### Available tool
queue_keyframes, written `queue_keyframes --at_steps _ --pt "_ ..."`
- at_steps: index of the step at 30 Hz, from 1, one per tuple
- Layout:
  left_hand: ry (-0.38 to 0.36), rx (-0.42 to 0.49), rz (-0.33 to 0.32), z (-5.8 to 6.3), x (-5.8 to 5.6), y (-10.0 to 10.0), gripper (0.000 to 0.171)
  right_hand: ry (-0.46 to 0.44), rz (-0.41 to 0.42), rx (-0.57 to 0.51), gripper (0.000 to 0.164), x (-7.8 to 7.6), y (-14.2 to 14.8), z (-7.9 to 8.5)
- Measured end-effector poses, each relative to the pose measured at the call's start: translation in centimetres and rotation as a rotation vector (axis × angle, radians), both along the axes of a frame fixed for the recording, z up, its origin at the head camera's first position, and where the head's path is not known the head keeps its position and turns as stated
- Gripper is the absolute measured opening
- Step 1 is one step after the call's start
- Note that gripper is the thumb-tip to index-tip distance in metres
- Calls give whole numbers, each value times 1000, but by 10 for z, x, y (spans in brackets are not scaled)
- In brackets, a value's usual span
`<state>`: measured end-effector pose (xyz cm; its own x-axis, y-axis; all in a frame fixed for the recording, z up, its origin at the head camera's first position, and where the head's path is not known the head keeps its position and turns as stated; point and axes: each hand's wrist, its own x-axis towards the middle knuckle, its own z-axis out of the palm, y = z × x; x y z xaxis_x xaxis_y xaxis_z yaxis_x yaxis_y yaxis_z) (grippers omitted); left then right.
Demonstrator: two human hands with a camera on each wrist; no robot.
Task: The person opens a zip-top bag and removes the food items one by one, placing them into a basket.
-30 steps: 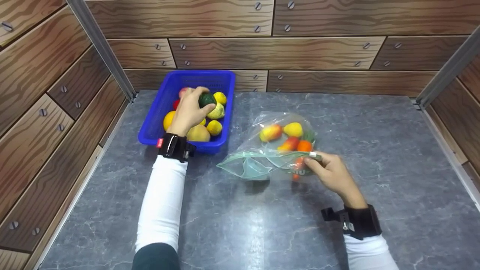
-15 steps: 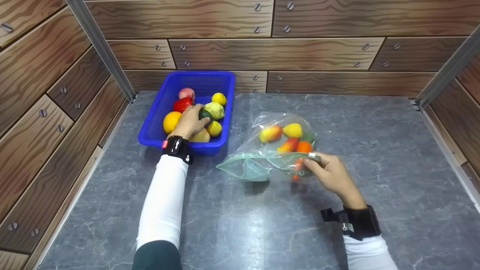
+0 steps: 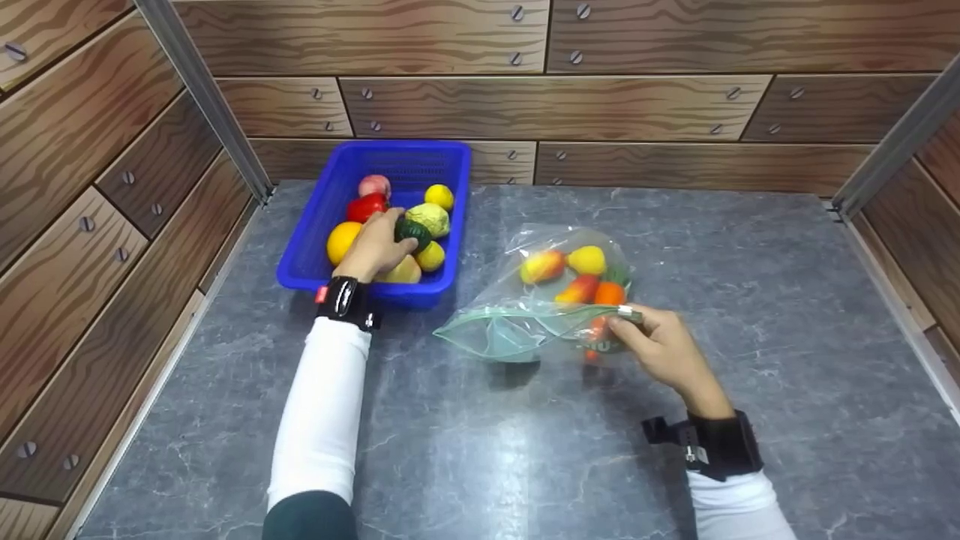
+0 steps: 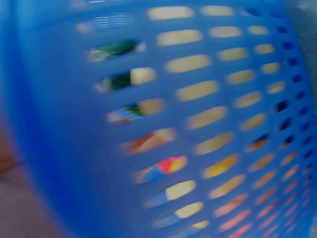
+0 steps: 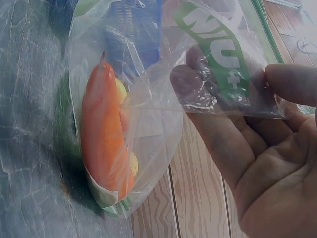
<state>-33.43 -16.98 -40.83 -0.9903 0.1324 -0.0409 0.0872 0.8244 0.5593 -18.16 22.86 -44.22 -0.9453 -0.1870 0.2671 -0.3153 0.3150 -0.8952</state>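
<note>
In the head view my left hand (image 3: 377, 244) is down in the blue basket (image 3: 304, 276), thumb and fingers about a ridged dark green fruit (image 3: 414, 235). Whether it still grips the fruit is unclear, as some fingertips are hidden; the left wrist view shows mostly the basket's slotted wall (image 4: 74, 148). My right hand (image 3: 660, 346) pinches the corner of a clear zip bag (image 3: 499, 334) by its green closure. The bag's mouth gapes to the left. Inside are yellow-red fruits (image 3: 543, 265), a yellow one (image 3: 587, 260) and a long orange-red vegetable with a stem (image 5: 105, 134).
Around the left hand in the basket lie a red pepper-like piece (image 3: 366, 208), a pink fruit (image 3: 374, 187), an orange (image 3: 343, 242), a pale green-yellow fruit (image 3: 429, 220) and lemons (image 3: 439, 196). Wood-print walls (image 3: 555, 109) border the grey table (image 3: 787, 300) at the back and sides.
My left hand has lowered toward me with the dark green fruit, which now sits lower among the other fruits. The right hand and the bag have hardly moved.
</note>
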Motion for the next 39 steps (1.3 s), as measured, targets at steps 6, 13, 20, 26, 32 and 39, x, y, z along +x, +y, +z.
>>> queue_keyframes --at_steps 6,13,20,26,32,39 --pt "130 28 -79 30 23 15 59 -5 0 -8 11 0 1 0" --pt "318 53 -231 56 60 39 47 17 -14 -8 10 0 1 -2" --pt "437 36 -346 64 104 64 43 35 -28 11 10 0 2 -3" --pt "478 102 -483 59 139 82 36 30 -33 22 10 0 2 -2" --pt "517 208 -648 45 167 100 23 22 -33 12 10 0 2 -1" --pt "469 -1 -663 33 183 114 21 16 3 -35 11 0 -1 -1"
